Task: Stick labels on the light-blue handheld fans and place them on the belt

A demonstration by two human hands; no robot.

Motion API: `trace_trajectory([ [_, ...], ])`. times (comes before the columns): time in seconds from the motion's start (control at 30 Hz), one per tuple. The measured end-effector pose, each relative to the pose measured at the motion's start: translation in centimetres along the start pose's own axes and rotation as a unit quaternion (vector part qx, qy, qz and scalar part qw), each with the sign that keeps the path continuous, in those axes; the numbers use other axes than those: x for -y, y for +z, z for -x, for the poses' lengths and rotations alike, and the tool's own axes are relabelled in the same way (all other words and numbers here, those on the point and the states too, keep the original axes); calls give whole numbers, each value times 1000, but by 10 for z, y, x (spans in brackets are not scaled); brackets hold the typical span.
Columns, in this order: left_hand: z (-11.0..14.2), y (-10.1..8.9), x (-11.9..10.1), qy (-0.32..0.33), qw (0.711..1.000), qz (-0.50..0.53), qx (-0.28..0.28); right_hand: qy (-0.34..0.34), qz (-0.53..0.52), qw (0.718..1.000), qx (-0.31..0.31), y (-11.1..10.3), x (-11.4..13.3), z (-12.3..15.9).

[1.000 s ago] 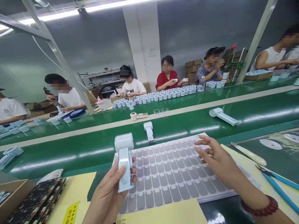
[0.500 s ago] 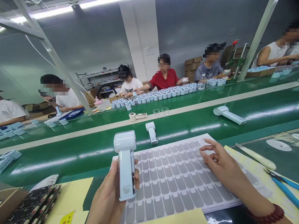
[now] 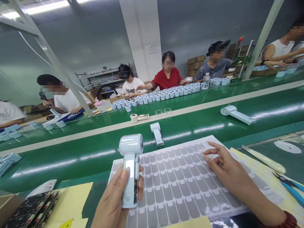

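Note:
My left hand [image 3: 116,193] is wrapped round the handle of a light blue handheld fan [image 3: 130,174], its round head uppermost. Below and beside it lies a white sheet of grey stickers [image 3: 167,191], in rows of rounded rectangles. My right hand [image 3: 220,167] is over the sheet's upper right part. Its thumb and index fingertips are pinched close together, the other fingers curved above; whether anything is between the tips is too small to make out. Another light blue fan [image 3: 157,134] lies on the green conveyor belt just beyond the sheet.
On the green belt [image 3: 59,158] lies a further fan [image 3: 237,114]. To my right are a pale-handled knife [image 3: 266,160] and blue-handled pliers [image 3: 291,191]. Dark printed cards [image 3: 35,207] and yellow paper [image 3: 73,196] lie left. Across the belt, people sit behind rows of blue parts [image 3: 156,96].
The fan in my left hand has turned slightly, showing more of its side, and my left thumb now lies across its handle. My right hand keeps its pinched pose over the sheet.

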State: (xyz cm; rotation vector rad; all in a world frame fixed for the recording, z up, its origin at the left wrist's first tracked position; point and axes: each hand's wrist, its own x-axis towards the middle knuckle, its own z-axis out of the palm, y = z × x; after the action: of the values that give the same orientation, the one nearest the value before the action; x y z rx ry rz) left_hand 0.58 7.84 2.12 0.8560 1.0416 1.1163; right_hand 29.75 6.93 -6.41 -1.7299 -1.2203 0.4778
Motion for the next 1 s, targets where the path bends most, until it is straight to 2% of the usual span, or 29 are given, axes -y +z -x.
trace_trajectory([
  [0.23, -1, 0, -3, -48, 998, 18, -29, -3, 9, 1000, -4, -2, -1, 1],
  [0.43, -2, -3, -2, -33, 999, 29, 3, -12, 6, 1000, -7, 1, -3, 0],
  [0.53, -13, -7, -9, -18, 1000, 22, -3, -29, -7, 999, -25, 1, 0, 0],
  [0.63, -43, -6, -28, -22, 997, -8, -77, -48, -4, 997, -59, -5, 3, -1],
  [0.77, -105, 3, -56, -66, 985, -2, -162, -18, 71, 989, -132, -24, -3, -10],
  [0.83, -134, 4, -64, -68, 974, -72, -202, 3, 107, 982, -154, -34, -7, -14],
  [0.93, -170, -4, -67, 7, 949, -227, -220, 17, 147, 978, -147, -40, -11, -17],
  [1.0, -188, -15, -66, 119, 917, -297, -239, 18, 165, 978, -125, -41, -11, -17],
])
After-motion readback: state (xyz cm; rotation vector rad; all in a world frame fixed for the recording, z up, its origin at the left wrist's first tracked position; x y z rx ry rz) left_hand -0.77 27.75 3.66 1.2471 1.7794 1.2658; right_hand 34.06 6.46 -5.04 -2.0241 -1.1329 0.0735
